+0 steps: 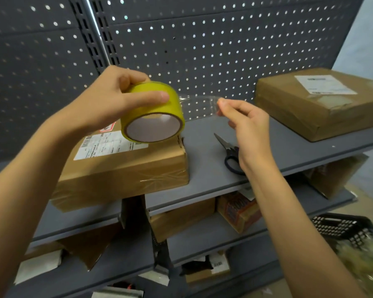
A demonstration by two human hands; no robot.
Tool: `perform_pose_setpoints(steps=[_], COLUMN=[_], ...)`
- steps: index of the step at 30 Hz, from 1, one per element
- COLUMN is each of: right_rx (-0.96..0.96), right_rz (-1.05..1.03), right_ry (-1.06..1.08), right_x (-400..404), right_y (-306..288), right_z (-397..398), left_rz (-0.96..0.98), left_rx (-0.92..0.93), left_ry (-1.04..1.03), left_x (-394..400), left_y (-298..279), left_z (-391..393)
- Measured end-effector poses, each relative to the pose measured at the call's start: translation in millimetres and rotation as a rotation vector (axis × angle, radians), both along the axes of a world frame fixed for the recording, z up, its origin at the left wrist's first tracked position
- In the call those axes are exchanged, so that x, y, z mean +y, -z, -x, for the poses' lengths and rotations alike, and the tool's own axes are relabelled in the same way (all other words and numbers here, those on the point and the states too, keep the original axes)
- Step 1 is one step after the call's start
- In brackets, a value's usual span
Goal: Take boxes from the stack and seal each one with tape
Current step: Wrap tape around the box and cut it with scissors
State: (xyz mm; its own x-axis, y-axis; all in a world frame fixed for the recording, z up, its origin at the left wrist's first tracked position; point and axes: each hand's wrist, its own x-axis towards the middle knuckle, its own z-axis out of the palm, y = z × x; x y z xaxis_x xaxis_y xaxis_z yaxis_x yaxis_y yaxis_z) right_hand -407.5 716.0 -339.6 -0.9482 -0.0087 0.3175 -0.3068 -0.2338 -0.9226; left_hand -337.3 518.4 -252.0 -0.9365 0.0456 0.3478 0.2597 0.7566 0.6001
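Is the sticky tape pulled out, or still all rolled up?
Pulled out. A clear strip stretches from the yellow roll in the left hand to the right hand's fingertips.

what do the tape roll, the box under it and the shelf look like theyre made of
Tape roll: glossy yellowish clear plastic film on what looks like a cardboard core; the pulled strip is see-through.
Box: matte brown cardboard, with a paper label and shiny tape.
Shelf: probably grey painted metal, smooth and thin-edged.
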Motion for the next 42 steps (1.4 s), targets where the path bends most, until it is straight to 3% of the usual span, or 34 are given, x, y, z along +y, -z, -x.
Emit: perform_pose_setpoints(steps=[4,9,14,30,42], right_rx=[0.045,-0.035,-0.121,-0.304,-0.058], right_rz=[-0.037,-0.132,-0.222,-0.356,-0.839], right_ry=[0.072,0.051,0.054,-0.022,0.003], right_x=[9.7,5.0,0.4,-19.2,-36.5], right_y=[-4.3,-1.9,20.7,54.8,54.4], right_z=[1.5,12.0,14.9,20.7,8.1], left_rz=[0.364,0.441,0.344,0.422,0.435], left_rx=[0.030,0.046,-0.063,-0.225,-0.251], left_ry=[-0.170,-0.176,-0.237,-0.295,-0.351], left_x=[-3.5,-2.1,-11.2,-7.1,-7.4], left_y=[-4.0,-16.7,-15.6,-19.1,-19.4], left_z=[3.1,4.3,7.1,22.9,22.5])
